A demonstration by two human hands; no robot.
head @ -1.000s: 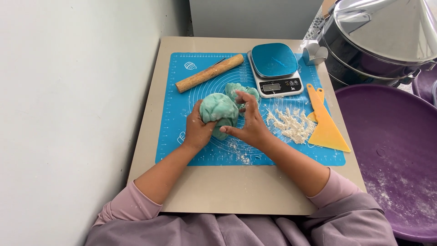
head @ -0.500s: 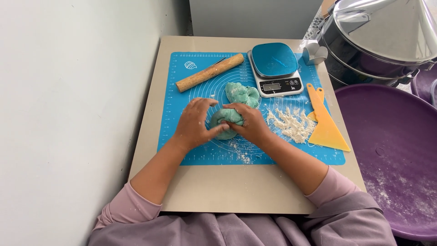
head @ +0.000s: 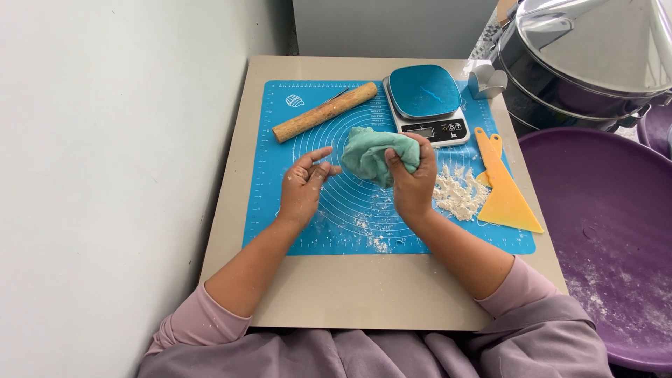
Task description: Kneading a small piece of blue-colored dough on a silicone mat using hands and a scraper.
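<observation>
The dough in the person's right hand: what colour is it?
The dough in the right hand is pale green, seen in the head view.

A small rectangular screen (head: 424, 131), pale grey with dark figures too small to tell, sits in the front edge of the kitchen scale (head: 425, 102) at the far side of the blue mat (head: 308, 224). A small white round logo (head: 295, 101) is printed near the mat's far left corner.

A home kitchen corner — a small beige table (head: 336, 294) against a plain wall carries a blue silicone pastry mat (head: 448, 241), a wooden rolling pin (head: 324, 112) and a digital kitchen scale (head: 425, 101) — stacked steel steamer pots (head: 588, 63) stand beside its far right corner.
</observation>
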